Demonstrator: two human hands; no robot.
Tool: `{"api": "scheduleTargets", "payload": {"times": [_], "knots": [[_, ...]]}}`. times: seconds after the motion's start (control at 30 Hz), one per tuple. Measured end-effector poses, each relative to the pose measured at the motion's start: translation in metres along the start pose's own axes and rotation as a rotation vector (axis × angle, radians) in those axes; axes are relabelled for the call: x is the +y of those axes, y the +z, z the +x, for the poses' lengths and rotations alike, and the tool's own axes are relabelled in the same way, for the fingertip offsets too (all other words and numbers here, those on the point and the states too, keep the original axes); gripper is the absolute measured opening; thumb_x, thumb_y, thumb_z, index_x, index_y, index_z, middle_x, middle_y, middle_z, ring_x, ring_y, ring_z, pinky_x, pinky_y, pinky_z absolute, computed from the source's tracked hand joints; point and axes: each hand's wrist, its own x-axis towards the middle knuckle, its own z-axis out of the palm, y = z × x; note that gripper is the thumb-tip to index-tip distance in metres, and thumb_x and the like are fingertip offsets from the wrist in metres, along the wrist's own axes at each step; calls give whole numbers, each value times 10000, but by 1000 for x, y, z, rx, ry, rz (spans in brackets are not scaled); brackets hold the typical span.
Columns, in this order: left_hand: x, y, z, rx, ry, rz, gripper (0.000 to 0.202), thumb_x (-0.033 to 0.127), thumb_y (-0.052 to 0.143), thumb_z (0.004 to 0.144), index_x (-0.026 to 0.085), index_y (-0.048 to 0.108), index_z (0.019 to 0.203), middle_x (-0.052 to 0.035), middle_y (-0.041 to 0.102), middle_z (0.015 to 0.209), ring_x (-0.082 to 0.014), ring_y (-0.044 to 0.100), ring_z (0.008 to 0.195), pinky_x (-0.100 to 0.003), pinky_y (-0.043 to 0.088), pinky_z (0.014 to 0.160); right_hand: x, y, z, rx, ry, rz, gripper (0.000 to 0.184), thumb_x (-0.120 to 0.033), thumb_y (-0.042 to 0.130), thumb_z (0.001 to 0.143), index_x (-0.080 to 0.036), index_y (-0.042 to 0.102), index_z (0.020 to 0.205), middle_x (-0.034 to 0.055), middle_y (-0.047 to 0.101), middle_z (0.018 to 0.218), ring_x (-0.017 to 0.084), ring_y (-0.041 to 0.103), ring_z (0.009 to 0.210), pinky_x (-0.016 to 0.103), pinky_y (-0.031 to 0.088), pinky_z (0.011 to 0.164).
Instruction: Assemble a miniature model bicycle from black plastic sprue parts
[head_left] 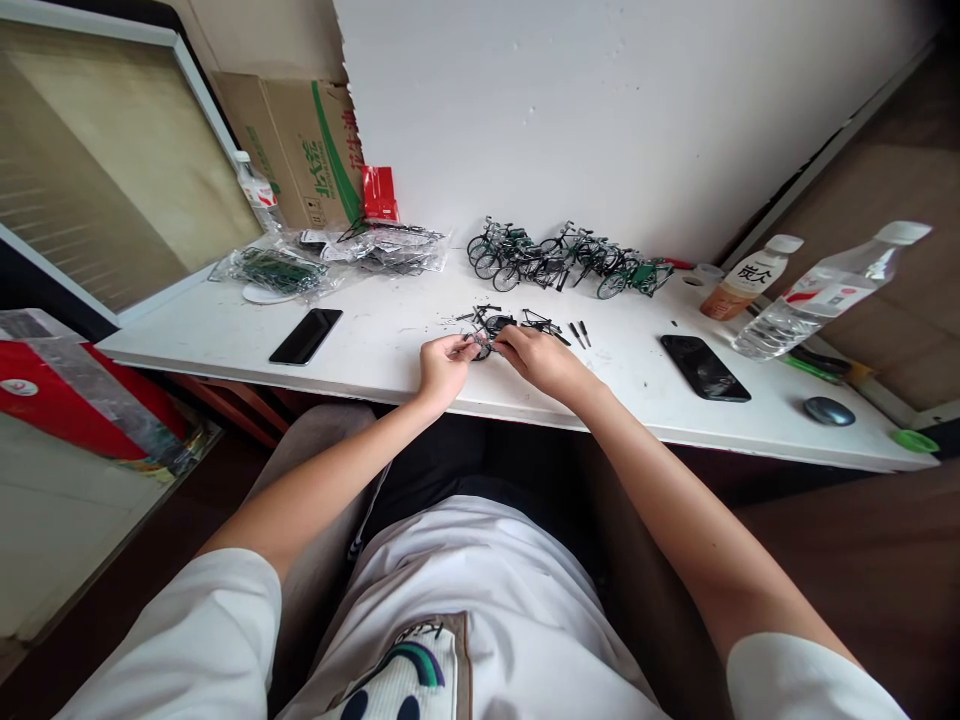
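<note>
Near the table's front edge, my left hand [445,366] and my right hand [537,354] come close together, fingertips pinched. Between them is a small wheel-like part of a miniature bicycle [482,348], gripped from both sides; its details are too small to make out. Just beyond my fingers lie loose black model parts [480,315], and a black frame-like piece [541,321] rests to the right. Beside that are two small dark screwdriver-like sticks [579,334]. A row of assembled miniature bicycles [559,258], green and black, stands along the wall.
Plastic bags of parts [285,270] lie at the back left, before a cardboard box [300,150]. One phone [306,336] is on the left, another phone [705,367] on the right. A brown drink bottle [752,278] and a water bottle [825,290] stand at the right.
</note>
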Motion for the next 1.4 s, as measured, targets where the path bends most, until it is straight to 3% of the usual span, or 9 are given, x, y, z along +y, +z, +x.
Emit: {"api": "scheduleTargets", "payload": {"times": [0.2,0.57,0.67,0.8,0.9,1.0,1.13,1.27,1.4], "knots": [[3,0,-2,6,-25,3,180,227,874,761,119,827,897,-152,836,1003,-293,780,981,-390,599,927,-1,3,0,-2,36,155,420,-415,406,1143,-197,656,886,62,682,711,192,583,600,317,382,664],[5,4,-6,44,23,7,120,201,826,799,140,838,902,-124,839,967,-266,782,931,-390,610,913,-10,10,1,-85,346,755,585,-644,375,1099,-204,657,837,-22,584,444,160,514,400,312,480,637],[4,4,-5,43,41,5,125,215,823,809,140,839,909,-128,838,973,-265,783,923,-393,609,917,-9,14,3,-46,351,704,602,-643,337,1102,-201,664,856,-14,571,475,173,527,449,325,466,659],[3,5,-5,35,53,-6,142,225,827,810,141,838,925,-124,839,971,-266,783,932,-388,608,920,-2,13,3,118,202,461,348,-535,481,1074,-202,577,1090,30,678,758,198,583,616,327,427,674],[0,5,-4,41,38,-13,147,234,844,798,147,835,917,-117,840,974,-262,781,942,-377,606,927,3,11,1,95,60,402,230,-439,471,1082,-215,494,1128,86,706,950,212,625,724,330,446,716],[-2,4,-3,52,33,-11,137,229,839,799,147,834,908,-114,840,965,-259,781,939,-367,606,914,5,10,0,70,35,353,178,-409,443,1095,-233,462,1076,129,716,1057,236,667,818,328,452,720],[-3,3,-2,47,41,14,129,224,814,819,142,837,916,-121,840,971,-259,784,929,-379,604,926,4,13,-2,56,80,321,202,-432,439,1104,-236,467,1066,84,722,889,225,646,694,317,428,654],[-1,3,-4,46,31,13,136,223,820,818,146,844,928,-125,841,997,-264,788,944,-403,602,961,2,22,-4,91,138,421,274,-498,435,1109,-238,486,1040,-15,628,634,193,565,530,310,431,616],[3,3,-6,45,31,3,144,215,817,820,144,849,941,-126,842,1008,-262,790,957,-408,607,974,-2,27,-4,114,248,534,357,-594,462,1093,-264,469,959,-59,578,520,183,544,461,315,458,624]]}}
